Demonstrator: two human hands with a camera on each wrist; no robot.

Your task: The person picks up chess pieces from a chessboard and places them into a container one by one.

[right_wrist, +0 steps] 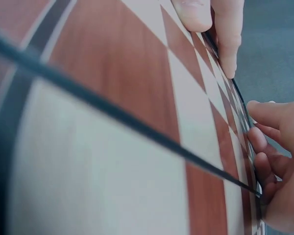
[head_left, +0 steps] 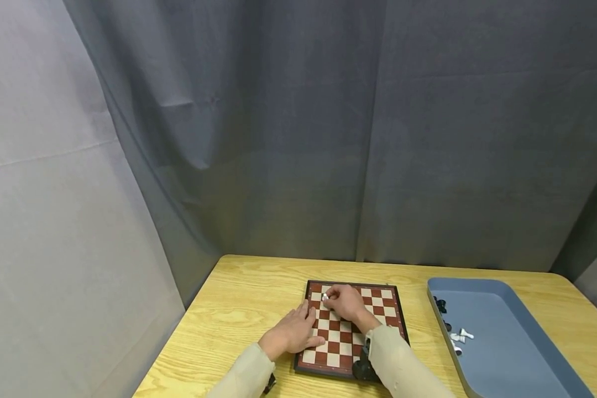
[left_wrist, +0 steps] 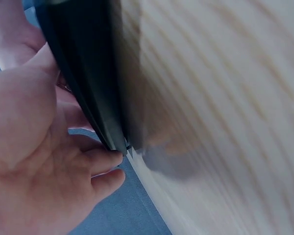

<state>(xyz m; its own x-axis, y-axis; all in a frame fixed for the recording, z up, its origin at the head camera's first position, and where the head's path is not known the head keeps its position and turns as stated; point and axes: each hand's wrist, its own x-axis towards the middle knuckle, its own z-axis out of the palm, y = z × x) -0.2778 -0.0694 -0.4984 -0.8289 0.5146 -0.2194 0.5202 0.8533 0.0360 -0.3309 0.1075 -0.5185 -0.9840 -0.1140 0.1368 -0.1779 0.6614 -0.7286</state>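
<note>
A folding chessboard (head_left: 334,336) with red-brown and cream squares and a dark rim lies on the wooden table. My left hand (head_left: 294,330) rests on its left side, fingers spread and the thumb over the squares. In the left wrist view that hand (left_wrist: 44,161) lies along the board's black edge (left_wrist: 81,73). With thumb and fingertips, my right hand (head_left: 347,303) pinches a small white chess piece (head_left: 325,297) over the far left squares. From the right wrist, my right hand's curled fingers (right_wrist: 267,169) show close over the board; the piece is hidden there.
To the right stands a blue-grey tray (head_left: 517,342). Along its left wall lie white chess pieces (head_left: 459,337) and black chess pieces (head_left: 441,304). A grey curtain (head_left: 298,138) hangs behind the table (head_left: 249,282). Dark wrist cameras sit under both forearms, the right one (head_left: 363,365) over the board's near edge.
</note>
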